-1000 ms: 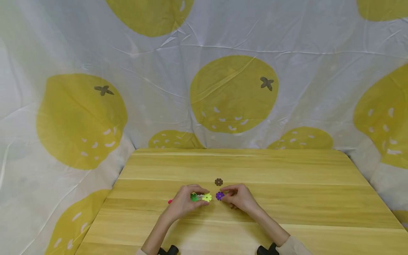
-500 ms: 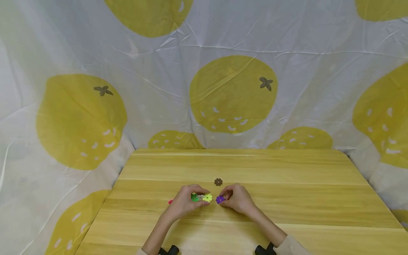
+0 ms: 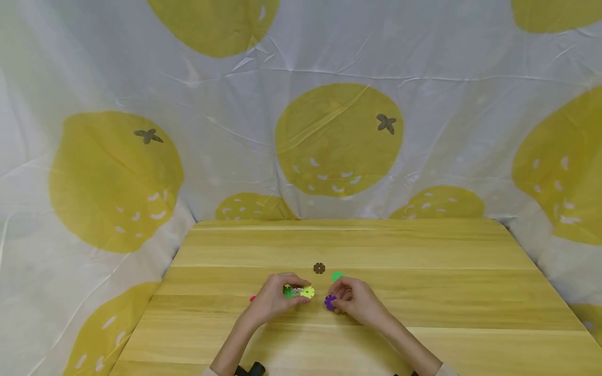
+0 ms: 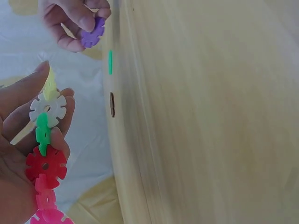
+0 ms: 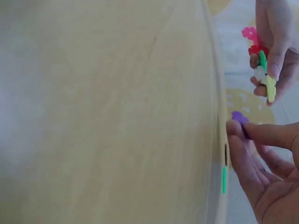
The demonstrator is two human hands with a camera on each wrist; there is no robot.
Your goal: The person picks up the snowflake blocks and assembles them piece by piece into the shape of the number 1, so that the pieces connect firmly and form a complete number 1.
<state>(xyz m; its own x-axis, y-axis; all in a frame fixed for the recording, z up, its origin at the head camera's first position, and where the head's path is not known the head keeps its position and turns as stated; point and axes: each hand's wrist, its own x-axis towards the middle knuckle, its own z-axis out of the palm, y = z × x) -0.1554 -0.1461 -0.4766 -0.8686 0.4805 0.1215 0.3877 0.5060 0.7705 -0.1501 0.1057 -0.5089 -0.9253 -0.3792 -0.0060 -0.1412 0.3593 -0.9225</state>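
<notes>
While the left hand (image 3: 278, 292) holds a linked chain of notched plastic discs (image 4: 44, 140), the right hand (image 3: 356, 298) pinches a loose purple notched plastic disc (image 3: 331, 302)

As seen from the left wrist, the chain is raised off the pale wood-grain table (image 3: 423, 271), its pieces slotted edge to edge with neighbours turned at angles. Order from the thumb end: translucent yellow disc (image 3: 308, 292), white disc (image 4: 47, 108), green disc (image 4: 43, 133), red disc (image 4: 51, 161), pinkish-red disc (image 4: 46, 198), hot-pink disc (image 4: 50, 217); the last is cut off by the frame edge.

Left fingers: curled round the chain, thumb tip at the yellow disc. Right fingers: thumb and forefinger closed on the edge of the purple disc. Gap between purple and yellow discs: near, not touching.

Two further discs lie flat on the table. Bright green disc (image 3: 337, 275): just beyond the right hand. Dark brown notched disc (image 3: 319, 268): farther out and to the left of it, beyond the space between the hands.

Background: white cloth (image 3: 451, 130) printed with large yellow lemons (image 3: 338, 141), hanging behind the table's far edge.
</notes>
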